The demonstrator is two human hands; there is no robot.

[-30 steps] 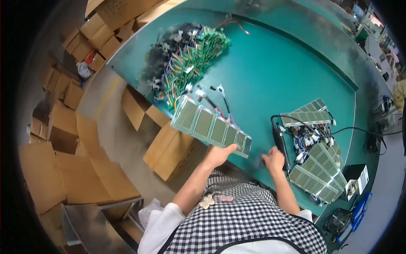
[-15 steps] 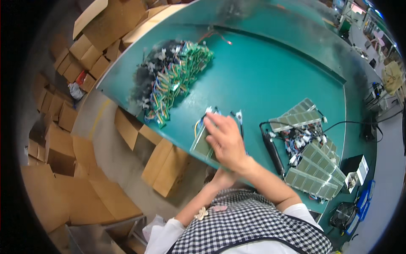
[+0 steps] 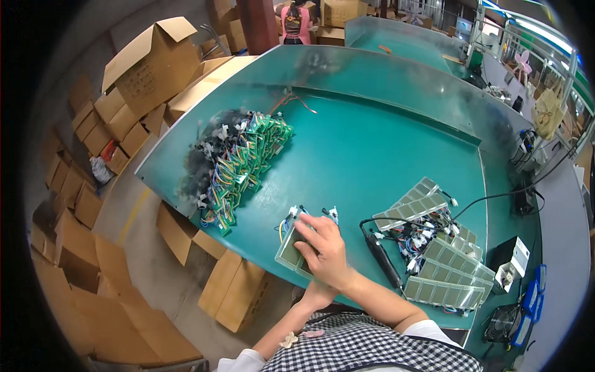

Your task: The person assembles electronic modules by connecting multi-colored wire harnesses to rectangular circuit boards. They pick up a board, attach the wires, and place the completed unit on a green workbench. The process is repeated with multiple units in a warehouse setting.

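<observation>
A greenish segmented display panel [image 3: 287, 253] with wires and white connectors at its far end lies at the near edge of the green table [image 3: 372, 146]. My right hand [image 3: 327, 251] lies over it, fingers stretched out and thumb apart, covering its right part. My left hand [image 3: 318, 296] reaches in beneath my right wrist at the table edge; its fingers are hidden. To the right, a black-handled tool [image 3: 383, 259] with a cable, looking like a soldering iron, rests beside several similar panels [image 3: 445, 288] with tangled wires.
A pile of green circuit boards [image 3: 251, 158] with wires sits at the table's left. A small white box [image 3: 512, 265], a black fan [image 3: 503, 322] and blue cases [image 3: 528, 313] stand at the right. Cardboard boxes [image 3: 232, 290] fill the floor at left. A person in pink [image 3: 296, 23] is far behind.
The view has tilted up, so the table appears lower and the far background shows. My right hand stays over the panel, its fingers slightly shifted.
</observation>
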